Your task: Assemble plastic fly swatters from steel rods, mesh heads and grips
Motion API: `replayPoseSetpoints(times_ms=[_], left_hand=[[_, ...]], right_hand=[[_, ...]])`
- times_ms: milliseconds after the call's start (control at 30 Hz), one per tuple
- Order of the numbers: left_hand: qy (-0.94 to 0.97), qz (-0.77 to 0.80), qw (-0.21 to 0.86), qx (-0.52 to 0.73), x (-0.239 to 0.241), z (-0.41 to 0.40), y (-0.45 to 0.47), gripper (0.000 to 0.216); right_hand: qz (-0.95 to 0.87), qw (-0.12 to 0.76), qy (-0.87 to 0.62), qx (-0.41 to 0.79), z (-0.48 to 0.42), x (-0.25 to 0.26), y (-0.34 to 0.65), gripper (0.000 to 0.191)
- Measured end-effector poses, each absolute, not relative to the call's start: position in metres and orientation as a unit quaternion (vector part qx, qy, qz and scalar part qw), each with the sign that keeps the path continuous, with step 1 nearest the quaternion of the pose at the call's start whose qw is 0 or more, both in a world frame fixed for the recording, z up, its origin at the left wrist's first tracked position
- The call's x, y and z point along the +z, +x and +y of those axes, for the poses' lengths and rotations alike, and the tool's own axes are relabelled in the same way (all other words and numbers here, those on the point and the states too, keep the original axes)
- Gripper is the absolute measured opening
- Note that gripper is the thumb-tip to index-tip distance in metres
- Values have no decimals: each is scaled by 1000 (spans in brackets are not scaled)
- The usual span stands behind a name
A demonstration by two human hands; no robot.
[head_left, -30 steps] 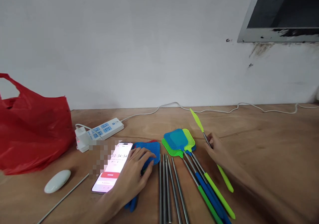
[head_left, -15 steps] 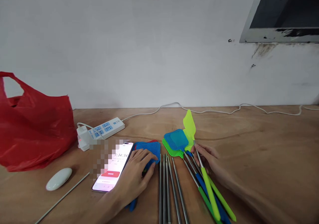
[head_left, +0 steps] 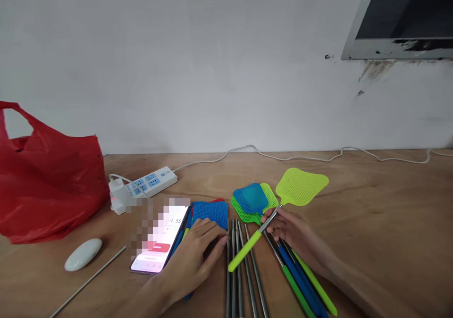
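My right hand (head_left: pixel 295 235) is closed around the metal shaft of a yellow-green fly swatter (head_left: pixel 300 187), whose flat head points up and to the right and whose handle slants down to the left. My left hand (head_left: pixel 193 256) lies with fingers curled on a stack of blue and red swatter heads (head_left: pixel 210 210) beside a lit phone (head_left: pixel 161 245). Between the hands lie several bare metal rods (head_left: pixel 237 271). A pile of assembled swatters, their heads (head_left: pixel 251 200) green and blue, rests under my right hand.
A red plastic bag (head_left: pixel 46 171) sits at the left on the wooden table (head_left: pixel 371 214). A white power strip (head_left: pixel 143 186) with its cable lies toward the wall. A white oval object (head_left: pixel 83 254) and one loose rod (head_left: pixel 88 282) lie at the front left.
My right hand has turned the yellow-green swatter from edge-on and upright to flat, head now to the right and handle swung left over the rods. My left hand slid slightly toward me on the swatter heads.
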State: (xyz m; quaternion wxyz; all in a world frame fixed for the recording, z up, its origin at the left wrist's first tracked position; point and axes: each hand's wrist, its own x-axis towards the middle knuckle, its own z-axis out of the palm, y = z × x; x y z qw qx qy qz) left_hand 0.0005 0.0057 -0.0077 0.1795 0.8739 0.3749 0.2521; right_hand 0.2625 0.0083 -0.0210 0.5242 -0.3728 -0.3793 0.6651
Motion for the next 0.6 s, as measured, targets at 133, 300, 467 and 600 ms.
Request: replayPoseSetpoints(times_ms=[133, 300, 467, 600], left_hand=[[867, 343, 262, 247, -9, -1, 1, 23], [864, 370, 263, 218, -13, -3, 2, 18], [874, 387, 212, 201, -11, -3, 0, 19], [878, 387, 198, 203, -11, -3, -1, 20]], right_hand=[[-378, 521, -354, 679, 3, -20, 259, 31], [-361, 522, -298, 713, -5, -21, 252, 27], [-381, 553, -323, 667, -7, -24, 251, 31], [-350, 593, -370, 624, -3, -27, 255, 40]])
